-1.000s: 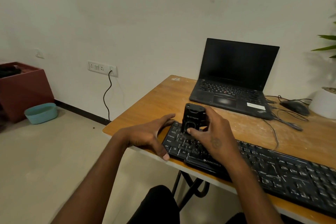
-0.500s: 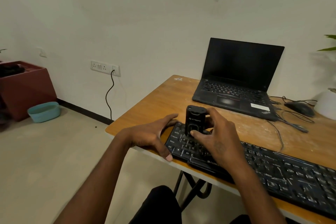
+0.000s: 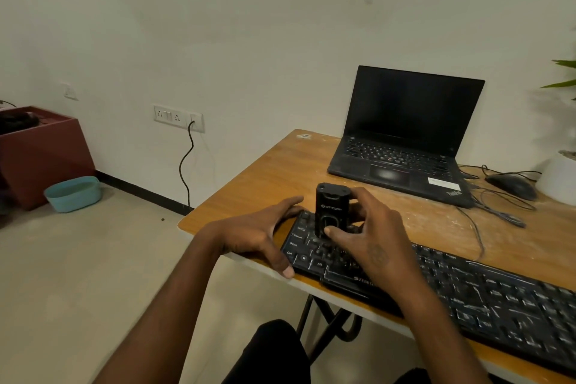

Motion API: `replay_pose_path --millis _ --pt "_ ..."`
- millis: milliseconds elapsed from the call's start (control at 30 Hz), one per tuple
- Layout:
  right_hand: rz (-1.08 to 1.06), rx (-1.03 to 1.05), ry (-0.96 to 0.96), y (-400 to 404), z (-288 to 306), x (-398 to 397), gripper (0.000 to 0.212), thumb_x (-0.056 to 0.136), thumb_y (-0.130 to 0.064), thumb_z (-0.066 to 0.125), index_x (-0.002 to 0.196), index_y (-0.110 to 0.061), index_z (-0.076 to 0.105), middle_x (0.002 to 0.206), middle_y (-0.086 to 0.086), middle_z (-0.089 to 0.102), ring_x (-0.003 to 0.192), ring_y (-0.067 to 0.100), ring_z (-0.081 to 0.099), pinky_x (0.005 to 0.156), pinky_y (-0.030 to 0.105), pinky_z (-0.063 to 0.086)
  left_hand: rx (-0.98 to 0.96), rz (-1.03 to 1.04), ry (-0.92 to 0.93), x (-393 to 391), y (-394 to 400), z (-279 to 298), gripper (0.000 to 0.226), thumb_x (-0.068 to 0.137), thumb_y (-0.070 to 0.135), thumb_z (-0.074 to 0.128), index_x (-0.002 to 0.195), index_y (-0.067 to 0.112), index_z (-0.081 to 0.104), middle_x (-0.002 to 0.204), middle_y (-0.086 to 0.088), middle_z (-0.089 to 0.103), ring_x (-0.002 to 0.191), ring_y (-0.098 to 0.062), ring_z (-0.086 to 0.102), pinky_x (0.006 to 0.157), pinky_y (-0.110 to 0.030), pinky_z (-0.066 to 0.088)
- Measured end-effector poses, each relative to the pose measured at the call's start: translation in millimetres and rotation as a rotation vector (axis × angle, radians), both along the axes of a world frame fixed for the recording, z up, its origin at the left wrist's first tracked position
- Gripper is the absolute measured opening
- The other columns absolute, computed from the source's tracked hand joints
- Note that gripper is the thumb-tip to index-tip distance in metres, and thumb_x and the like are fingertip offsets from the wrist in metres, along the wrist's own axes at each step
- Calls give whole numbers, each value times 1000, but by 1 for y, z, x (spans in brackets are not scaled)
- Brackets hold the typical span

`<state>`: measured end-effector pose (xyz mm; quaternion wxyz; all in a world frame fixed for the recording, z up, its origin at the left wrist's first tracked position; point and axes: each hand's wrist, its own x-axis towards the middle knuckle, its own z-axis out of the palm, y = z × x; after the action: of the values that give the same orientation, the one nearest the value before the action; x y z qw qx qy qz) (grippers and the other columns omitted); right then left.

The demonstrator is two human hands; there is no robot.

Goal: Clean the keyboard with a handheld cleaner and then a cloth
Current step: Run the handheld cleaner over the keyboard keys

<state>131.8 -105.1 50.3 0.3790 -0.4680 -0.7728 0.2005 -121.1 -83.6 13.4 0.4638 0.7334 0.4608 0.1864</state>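
A black keyboard [image 3: 486, 293] lies along the near edge of the wooden desk [image 3: 280, 171]. A small black handheld cleaner [image 3: 331, 206] stands upright on the keyboard's left end. My right hand [image 3: 371, 237] grips the cleaner, thumb on its front and fingers behind it. My left hand [image 3: 258, 234] holds the keyboard's left end, fingers along the far edge and thumb at the near corner. No cloth is in view.
An open black laptop [image 3: 402, 140] with a dark screen stands at the back of the desk. A mouse [image 3: 511, 185] and loose cables lie right of it, beside a white plant pot [image 3: 558, 178]. On the floor at left are a teal basin [image 3: 73, 193] and a brown planter box [image 3: 40, 153].
The cleaner and both hands keep their place on the keyboard's left end; only the camera view has shifted slightly.
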Motion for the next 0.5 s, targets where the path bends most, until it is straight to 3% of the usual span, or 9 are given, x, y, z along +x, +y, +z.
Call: replay_pose_path --millis 67,133,267,333,400,500 --pt "-12 -3 28 -4 -2 3 57 82 -23 80 132 -31 54 106 -15 62 83 -9 59 57 10 48 -1 5 13 -1 0 0 136 71 14 95 166 44 3 162 22 34 141 0 44 112 -22 44" --pt "5 -14 50 -7 -3 -6 55 82 -23 80 130 -30 54 106 -14 64 84 -6 61 59 14 51 13 -1 13 1 0 0 133 70 15 96 165 43 8 161 20 37 141 -3 46 116 -31 45" --pt "89 -16 69 -6 -6 -39 54 83 -21 78 130 -29 52 103 -8 70 86 2 67 66 18 58 66 6 44 6 -3 5 99 75 5 93 151 35 36 143 16 56 125 4 57 105 -19 49" --pt "109 -15 69 -5 -8 -47 54 83 -20 77 129 -30 52 103 -8 70 88 5 67 67 17 57 75 6 56 7 -3 6 90 76 6 92 145 34 42 139 15 58 122 4 59 105 -20 49" --pt "104 -26 97 -5 -7 -41 55 83 -19 78 131 -31 54 102 -11 69 87 1 66 66 17 57 69 0 43 5 -2 5 96 75 8 93 148 36 39 143 15 56 126 2 57 106 -22 49" --pt "55 -15 106 -14 -4 -14 55 83 -19 79 129 -38 55 96 -26 59 85 -17 59 61 7 50 43 2 7 3 -2 2 124 67 20 97 163 39 19 158 16 44 140 -6 49 116 -36 45"
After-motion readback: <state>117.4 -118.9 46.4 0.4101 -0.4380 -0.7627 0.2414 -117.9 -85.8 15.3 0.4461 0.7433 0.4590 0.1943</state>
